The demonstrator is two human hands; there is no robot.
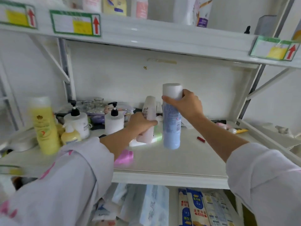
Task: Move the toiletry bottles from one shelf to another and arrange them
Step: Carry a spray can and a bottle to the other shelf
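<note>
My right hand (185, 103) grips a tall light-blue bottle (171, 128) just below its white cap, holding it upright, its base at or just above the middle shelf (162, 160). My left hand (140, 123) is wrapped around a pale pink-white bottle (147, 121) that stands just left of the blue one. A green bottle (157, 136) shows partly behind them and a pink bottle (124, 158) lies under my left forearm. On the left stand a tall yellow bottle (45, 126), a small yellow bottle (70, 136) and two white pump bottles (78, 121) (114, 121).
The upper shelf (146, 35) carries several bottles (192, 10) and green-framed price labels (75, 24). Small jars and clutter sit at the back of the middle shelf. A red lipstick (201, 139) and a yellow tube (239, 130) lie to the right. Packaged goods (195, 207) fill the shelf below.
</note>
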